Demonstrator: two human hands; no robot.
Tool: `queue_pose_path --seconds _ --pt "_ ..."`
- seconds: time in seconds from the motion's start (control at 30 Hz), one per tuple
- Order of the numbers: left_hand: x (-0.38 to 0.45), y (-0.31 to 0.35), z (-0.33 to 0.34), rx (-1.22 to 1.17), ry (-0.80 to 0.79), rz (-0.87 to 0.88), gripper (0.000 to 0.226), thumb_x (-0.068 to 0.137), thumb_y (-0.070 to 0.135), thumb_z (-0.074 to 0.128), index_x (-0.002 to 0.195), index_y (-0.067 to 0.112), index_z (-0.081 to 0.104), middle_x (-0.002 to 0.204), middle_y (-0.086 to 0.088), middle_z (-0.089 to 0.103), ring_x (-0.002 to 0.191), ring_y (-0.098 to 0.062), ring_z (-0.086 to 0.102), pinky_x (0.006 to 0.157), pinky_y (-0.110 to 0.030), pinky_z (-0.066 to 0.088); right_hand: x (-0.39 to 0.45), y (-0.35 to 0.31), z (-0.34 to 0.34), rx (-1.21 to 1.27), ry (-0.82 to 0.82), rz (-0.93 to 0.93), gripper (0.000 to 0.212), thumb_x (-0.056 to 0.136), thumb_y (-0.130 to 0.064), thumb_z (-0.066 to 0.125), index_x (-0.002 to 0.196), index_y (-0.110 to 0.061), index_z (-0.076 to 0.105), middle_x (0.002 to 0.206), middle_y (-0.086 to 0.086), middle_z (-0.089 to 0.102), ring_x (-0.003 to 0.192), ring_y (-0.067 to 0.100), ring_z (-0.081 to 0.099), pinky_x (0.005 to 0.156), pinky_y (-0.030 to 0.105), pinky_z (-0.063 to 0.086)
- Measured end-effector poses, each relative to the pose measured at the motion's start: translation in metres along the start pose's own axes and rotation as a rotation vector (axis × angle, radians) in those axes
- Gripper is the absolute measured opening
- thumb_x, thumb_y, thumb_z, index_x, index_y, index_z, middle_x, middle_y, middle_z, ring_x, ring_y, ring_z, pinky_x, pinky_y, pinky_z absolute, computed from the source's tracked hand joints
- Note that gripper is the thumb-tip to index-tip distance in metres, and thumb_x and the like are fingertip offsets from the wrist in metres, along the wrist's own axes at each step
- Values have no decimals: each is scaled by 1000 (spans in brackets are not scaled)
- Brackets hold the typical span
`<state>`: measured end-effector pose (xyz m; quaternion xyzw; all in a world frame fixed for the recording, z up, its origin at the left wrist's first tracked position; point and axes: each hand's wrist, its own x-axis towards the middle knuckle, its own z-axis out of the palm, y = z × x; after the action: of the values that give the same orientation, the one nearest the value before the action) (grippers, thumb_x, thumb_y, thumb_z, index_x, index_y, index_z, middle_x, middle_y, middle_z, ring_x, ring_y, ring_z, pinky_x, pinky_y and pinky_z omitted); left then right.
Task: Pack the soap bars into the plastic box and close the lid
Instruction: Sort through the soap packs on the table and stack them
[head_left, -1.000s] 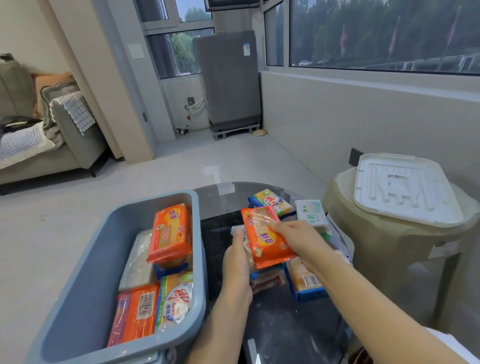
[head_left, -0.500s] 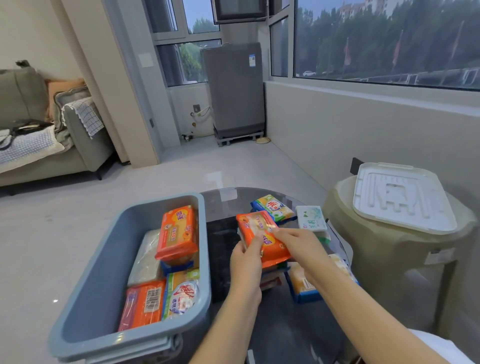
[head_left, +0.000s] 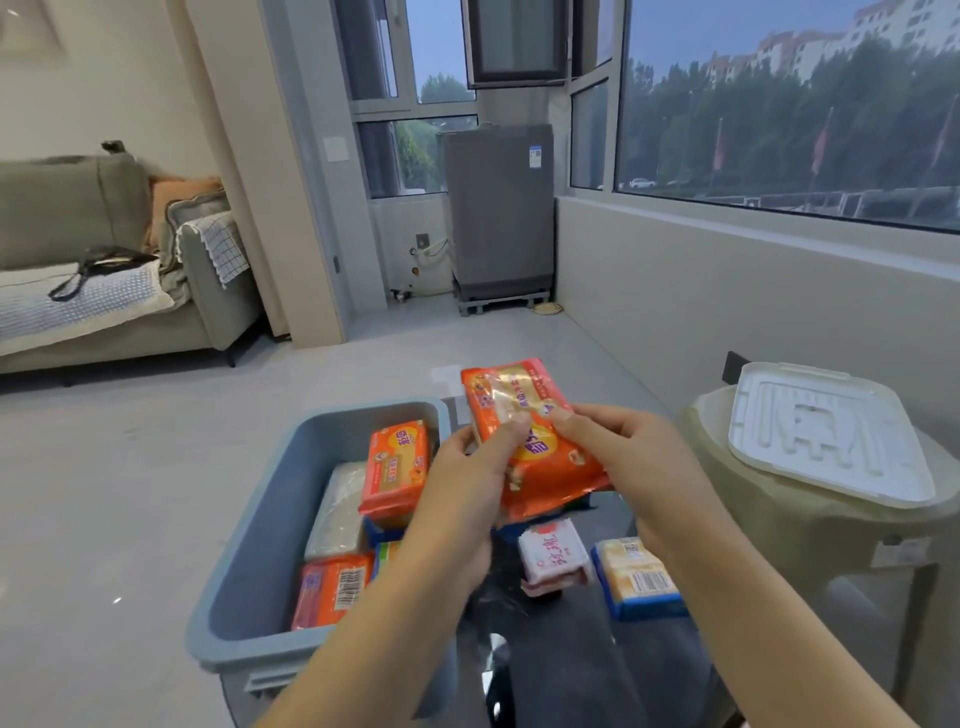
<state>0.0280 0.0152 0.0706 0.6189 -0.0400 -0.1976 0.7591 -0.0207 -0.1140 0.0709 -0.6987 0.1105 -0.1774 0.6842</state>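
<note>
Orange-wrapped soap bar (head_left: 530, 441) sits pinched between left hand (head_left: 462, 499) and right hand (head_left: 628, 467), raised seemingly just beside the grey plastic box (head_left: 249, 561), above the table (head_left: 561, 670).

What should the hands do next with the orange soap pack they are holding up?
Probably carry it left and lower it into the blue-grey box. Both the left hand and right hand pinch the orange soap pack in the air beside the box, which holds several packs yet shows bare room along its left side. The white lid lies on the stool, so closing comes later.
</note>
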Motion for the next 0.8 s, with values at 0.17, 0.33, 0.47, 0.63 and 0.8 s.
queue_pose_path --seconds 0.17,0.33,0.47,0.63,0.8 --pt "-6 26 -49 39 7 -67 42 76 29 72 108 7 60 93 -16 75 83 -32 73 71 -44 60 0 0 42 37 -116 26 31 78 -32 70 108 -23 67 92 -2 75 80 13 71 62 24 56" --pt "-5 39 -98 54 7 -164 48 68 30 73 109 8 60 91 -15 76 74 -27 74 57 -36 60 0 7 80 13 -242 58 25 80 -24 69 105 -17 67 95 3 74 83 15 70 66 26 54" --pt "-4 32 -121 61 9 -278 55 69 24 70 119 3 60 111 -21 69 89 -30 69 75 -42 58 -1 16 91 -118 -280 74 13 78 -29 70 91 -26 69 87 -8 74 80 3 68 66 17 49" --pt "2 20 -133 131 -2 -394 49 74 20 71 118 5 57 111 -20 69 100 -36 66 91 -50 50 0 30 93 -208 -223 96 27 85 -25 63 111 -26 59 114 -4 61 105 11 58 77 22 48" --pt "4 13 -133 240 -88 -496 52 70 25 71 118 9 57 110 -16 71 99 -31 67 86 -43 52 0 40 90 -216 -249 93 12 90 -25 55 99 -33 56 122 -3 54 93 1 56 56 9 43"
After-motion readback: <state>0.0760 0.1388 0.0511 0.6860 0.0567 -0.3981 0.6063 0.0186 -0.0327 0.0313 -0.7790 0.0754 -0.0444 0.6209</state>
